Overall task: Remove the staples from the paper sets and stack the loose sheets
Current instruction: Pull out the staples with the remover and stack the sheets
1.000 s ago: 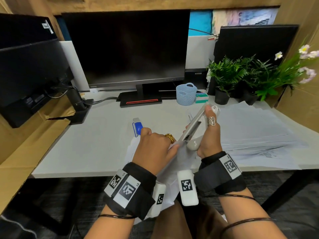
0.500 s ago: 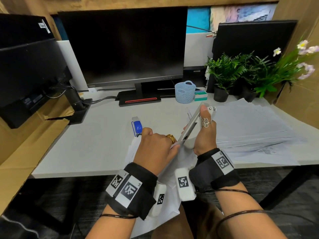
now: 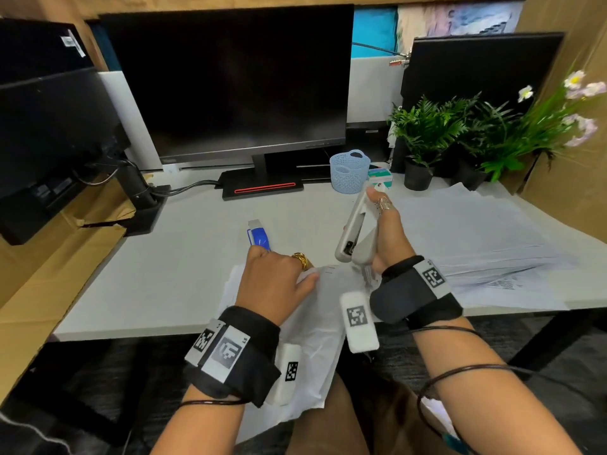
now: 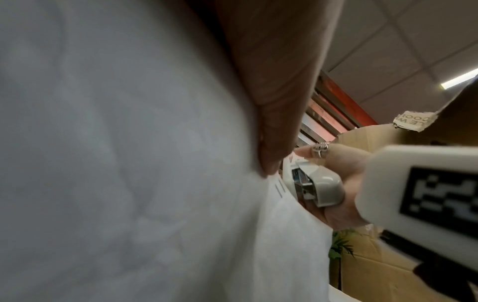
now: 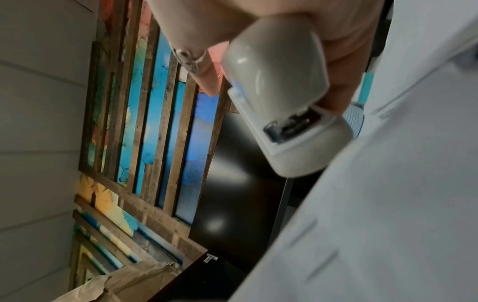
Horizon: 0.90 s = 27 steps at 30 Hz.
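- My left hand (image 3: 274, 284): fingers curled over the top edge of the paper set (image 3: 315, 326), thumb pressed flat on its upper sheet; it has the set pinched, holding it at the near edge of the desk (image 3: 184, 257), at 6 o'clock of the head view.
- Paper set: white sheets, creased, drooping off the desk edge toward my lap; short printed dashes show near the thumb tip.
- My right hand (image 3: 391, 238): wrapped round the grey stapler (image 3: 353, 228), forefinger with a ring stretched along its top; grip closed on it.
- Grey stapler: hinged wide apart, head end low, just right of the set's top corner; I cannot tell whether it touches the paper.
- Loose sheets (image 3: 476, 244): spread heap on the desk at 3 o'clock.
- Blue stapler (image 3: 259, 236): lying on the desk at 12 o'clock of my left knuckles.
- Blue mesh basket (image 3: 349, 172): at 12 o'clock, beside the monitor (image 3: 230, 83) stand.
- Potted plants (image 3: 427, 136): at 2 o'clock.
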### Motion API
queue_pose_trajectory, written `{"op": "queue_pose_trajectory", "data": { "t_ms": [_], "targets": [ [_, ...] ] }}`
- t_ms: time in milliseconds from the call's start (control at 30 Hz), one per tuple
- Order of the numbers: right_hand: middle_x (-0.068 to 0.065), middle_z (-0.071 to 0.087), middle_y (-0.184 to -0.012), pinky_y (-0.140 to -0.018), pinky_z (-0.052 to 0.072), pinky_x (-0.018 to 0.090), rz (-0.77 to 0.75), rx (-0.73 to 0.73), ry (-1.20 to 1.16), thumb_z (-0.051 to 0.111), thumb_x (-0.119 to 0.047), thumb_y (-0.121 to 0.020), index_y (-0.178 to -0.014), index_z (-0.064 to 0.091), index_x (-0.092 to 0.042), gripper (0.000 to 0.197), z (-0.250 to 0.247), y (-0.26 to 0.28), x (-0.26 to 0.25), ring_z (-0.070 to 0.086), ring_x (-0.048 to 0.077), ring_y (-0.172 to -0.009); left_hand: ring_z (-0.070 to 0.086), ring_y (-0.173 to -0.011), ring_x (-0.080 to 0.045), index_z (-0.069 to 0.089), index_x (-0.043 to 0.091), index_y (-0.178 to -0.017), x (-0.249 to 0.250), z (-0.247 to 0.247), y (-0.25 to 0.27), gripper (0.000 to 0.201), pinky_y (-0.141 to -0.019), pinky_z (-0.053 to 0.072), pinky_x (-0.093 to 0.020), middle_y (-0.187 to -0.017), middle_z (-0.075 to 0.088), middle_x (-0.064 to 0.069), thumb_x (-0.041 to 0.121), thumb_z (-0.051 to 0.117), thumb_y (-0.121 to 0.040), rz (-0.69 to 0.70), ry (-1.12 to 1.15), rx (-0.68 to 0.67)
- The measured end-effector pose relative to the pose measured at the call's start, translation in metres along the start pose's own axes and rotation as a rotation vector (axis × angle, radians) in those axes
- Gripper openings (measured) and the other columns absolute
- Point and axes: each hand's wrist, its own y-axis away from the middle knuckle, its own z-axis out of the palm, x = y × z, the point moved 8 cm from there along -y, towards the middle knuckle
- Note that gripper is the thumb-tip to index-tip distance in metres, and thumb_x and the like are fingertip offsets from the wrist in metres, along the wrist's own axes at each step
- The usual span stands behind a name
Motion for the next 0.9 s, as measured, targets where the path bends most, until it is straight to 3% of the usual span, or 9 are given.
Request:
{"op": "queue_pose_trajectory", "data": {
  "t_ms": [67, 200, 300, 400, 533, 600, 733, 833, 900],
  "targets": [
    [0.01, 0.056, -0.098, -0.098, 0.043, 0.052, -0.006, 0.008, 0.056, 0.06, -0.045, -0.081, -0.102, 0.055, -0.026, 0.028, -0.003, -0.007, -0.006, 0.055, 0.033, -0.101, 0.051, -0.076, -0.018, 0.065, 0.028, -0.102, -0.007, 0.0, 0.001, 0.042, -0.09, 0.024, -0.028, -0.077, 0.064, 0.003, 0.053, 0.032, -0.095, -0.028, 0.044, 0.008],
    [0.011, 0.059, -0.118, -0.1, 0.043, 0.051, -0.004, 0.084, 0.126, 0.063, -0.05, -0.068, -0.122, 0.05, -0.021, 0.063, -0.012, -0.015, 0.001, 0.057, 0.032, -0.11, 0.052, -0.076, -0.017, 0.065, 0.032, -0.107, -0.021, 0.003, 0.001, 0.041, -0.089, 0.026, -0.027, -0.076, 0.064, 0.001, 0.053, 0.031, -0.095, -0.064, 0.07, 0.003],
    [0.009, 0.054, -0.124, -0.102, 0.042, 0.047, -0.07, 0.088, 0.306, 0.054, -0.047, -0.089, -0.132, 0.04, -0.015, 0.056, -0.008, -0.016, 0.0, 0.054, 0.028, -0.113, 0.048, -0.069, -0.018, 0.068, 0.026, -0.096, -0.029, 0.002, 0.003, 0.047, -0.083, 0.024, -0.027, -0.066, 0.058, 0.001, 0.055, 0.031, -0.094, -0.088, 0.102, 0.032],
    [0.011, 0.047, -0.127, -0.099, 0.04, 0.038, -0.023, 0.044, 0.675, 0.052, -0.047, -0.091, -0.139, 0.026, -0.005, 0.069, 0.004, -0.018, 0.007, 0.048, 0.03, -0.118, 0.047, -0.069, -0.019, 0.057, 0.02, -0.079, -0.034, 0.0, 0.005, 0.04, -0.079, 0.021, -0.026, -0.058, 0.04, 0.004, 0.05, 0.037, -0.095, -0.107, 0.119, 0.039],
    [0.018, 0.035, -0.143, -0.097, 0.039, 0.033, 0.214, -0.061, 0.965, 0.062, -0.03, -0.086, -0.145, 0.0, 0.002, 0.091, 0.016, -0.022, 0.036, 0.043, 0.029, -0.122, 0.045, -0.072, -0.015, 0.064, 0.035, -0.105, -0.041, -0.002, 0.005, 0.035, -0.085, 0.024, -0.027, -0.072, 0.058, 0.005, 0.057, 0.043, -0.09, -0.094, 0.123, 0.033],
    [0.016, 0.043, -0.135, -0.088, 0.041, 0.031, 0.243, -0.132, 1.126, 0.059, -0.028, -0.086, -0.143, 0.014, 0.004, 0.08, 0.027, -0.027, 0.045, 0.049, 0.028, -0.114, 0.051, -0.077, -0.015, 0.062, 0.042, -0.111, -0.045, -0.003, 0.007, 0.032, -0.086, 0.023, -0.028, -0.085, 0.067, 0.005, 0.058, 0.049, -0.086, -0.091, 0.12, 0.049],
    [0.015, 0.051, -0.13, -0.095, 0.039, 0.031, 0.119, -0.219, 1.385, 0.046, -0.034, -0.095, -0.13, 0.045, 0.004, 0.051, 0.047, -0.038, 0.051, 0.049, 0.033, -0.12, 0.054, -0.071, -0.016, 0.07, 0.036, -0.095, -0.048, -0.007, 0.012, 0.017, -0.077, 0.021, -0.03, -0.09, 0.07, 0.008, 0.044, 0.066, -0.08, -0.054, 0.204, 0.167],
    [0.018, 0.051, -0.133, -0.098, 0.038, 0.033, 0.005, -0.221, 1.582, 0.043, -0.033, -0.097, -0.128, 0.047, 0.002, 0.047, 0.055, -0.049, 0.049, 0.048, 0.033, -0.121, 0.051, -0.059, -0.018, 0.072, 0.032, -0.082, -0.053, -0.012, 0.014, 0.009, -0.072, 0.021, -0.031, -0.081, 0.068, 0.009, 0.036, 0.075, -0.074, -0.06, 0.236, 0.241],
    [0.016, 0.049, -0.136, -0.1, 0.036, 0.031, -0.065, -0.26, 1.693, 0.043, -0.034, -0.098, -0.132, 0.045, -0.002, 0.047, 0.059, -0.052, 0.045, 0.046, 0.031, -0.124, 0.053, -0.066, -0.018, 0.07, 0.032, -0.086, -0.054, -0.014, 0.014, 0.009, -0.077, 0.025, -0.03, -0.085, 0.065, 0.009, 0.036, 0.069, -0.079, -0.048, 0.229, 0.224]
  ]
}}
